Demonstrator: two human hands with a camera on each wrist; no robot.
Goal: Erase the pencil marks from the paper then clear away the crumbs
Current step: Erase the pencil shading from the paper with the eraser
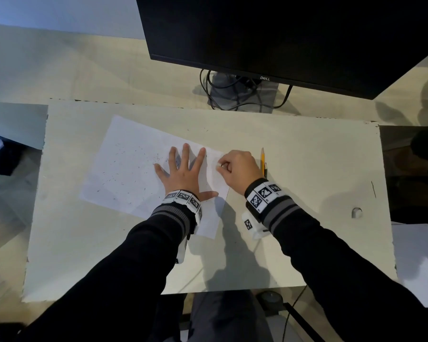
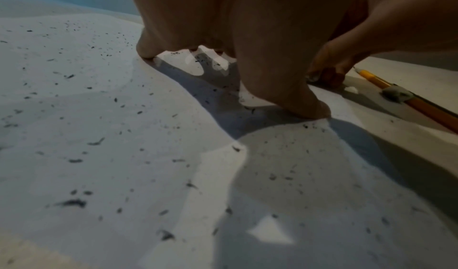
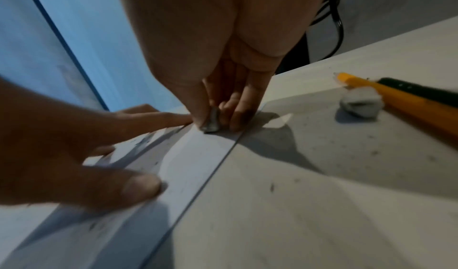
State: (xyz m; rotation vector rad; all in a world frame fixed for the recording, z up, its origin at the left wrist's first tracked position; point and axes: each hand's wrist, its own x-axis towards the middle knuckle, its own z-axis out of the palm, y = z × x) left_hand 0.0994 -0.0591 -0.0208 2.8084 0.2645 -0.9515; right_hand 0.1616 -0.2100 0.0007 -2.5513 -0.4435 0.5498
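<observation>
A white sheet of paper (image 1: 124, 169) lies skewed on the white board (image 1: 294, 243), sprinkled with dark eraser crumbs (image 2: 74, 202). My left hand (image 1: 185, 171) lies flat on the sheet's right part, fingers spread and straight. My right hand (image 1: 235, 166) pinches a small grey eraser (image 3: 211, 121) and presses it onto the paper near its right edge. In the right wrist view the left hand's fingers (image 3: 138, 187) press the paper (image 3: 193, 155) just left of the eraser.
A yellow pencil (image 1: 263, 159) lies right of my right hand, with a dark pen and a grey eraser lump (image 3: 360, 104) beside it. A black monitor (image 1: 282, 33) on its stand with cables stands behind the board. A small white bit (image 1: 356, 213) lies far right.
</observation>
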